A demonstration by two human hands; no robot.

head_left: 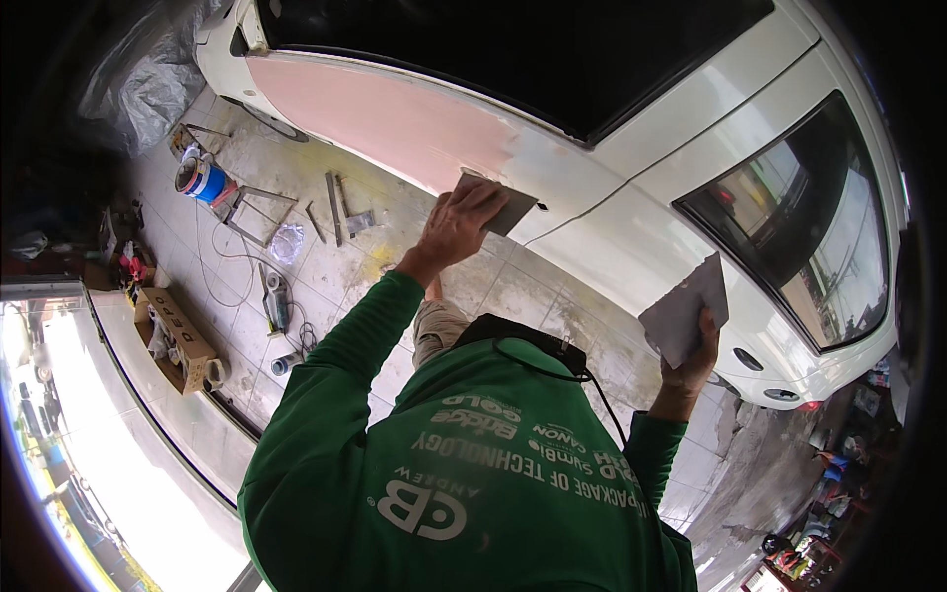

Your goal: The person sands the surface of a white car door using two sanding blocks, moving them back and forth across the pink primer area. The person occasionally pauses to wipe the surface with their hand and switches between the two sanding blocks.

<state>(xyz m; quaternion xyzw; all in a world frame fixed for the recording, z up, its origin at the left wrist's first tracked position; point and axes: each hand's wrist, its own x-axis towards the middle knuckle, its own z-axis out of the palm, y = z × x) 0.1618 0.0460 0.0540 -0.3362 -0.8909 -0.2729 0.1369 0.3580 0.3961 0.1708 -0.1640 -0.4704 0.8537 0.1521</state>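
Note:
My left hand (456,225) is closed on a flat grey sheet (513,209), its fingers lying over the near part. The sheet is at the side of a white car (592,212), by the end of a long pink patch (385,113) on the bodywork. Whether it touches the paint, I cannot tell. Farther right, my right hand (698,353) grips a second grey sheet (683,308) by its lower edge. This one is held up in front of the car's rear side, and its upper edge looks ragged. Both forearms are in green sleeves.
On the tiled floor at left are a blue-banded tin (202,181) on a metal stand (258,212), a corded power tool (276,301) and several long flat tools (335,207). A cardboard box (178,340) stands beside another vehicle (148,395). Clutter lines the far right.

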